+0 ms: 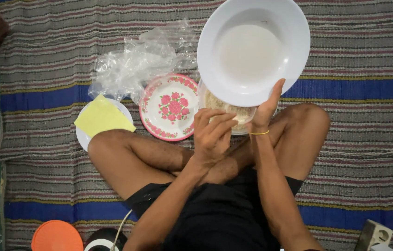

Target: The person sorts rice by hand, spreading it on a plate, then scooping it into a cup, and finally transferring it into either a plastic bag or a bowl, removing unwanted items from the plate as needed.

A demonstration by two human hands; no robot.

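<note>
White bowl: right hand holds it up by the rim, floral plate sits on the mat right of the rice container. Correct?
Not quite. The head view shows the floral plate left of the rice container, not right. The right hand does hold the white bowl by its rim.

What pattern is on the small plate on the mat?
Pink roses on white, pink rim, on the small plate; head view.

I logged one package only: a crumpled, clear plastic bag [143, 62], lying empty and open on the striped woven mat [363, 56], just beyond the round pink-flowered plate [168, 108]. I saw no labels, signs or screens.
</note>
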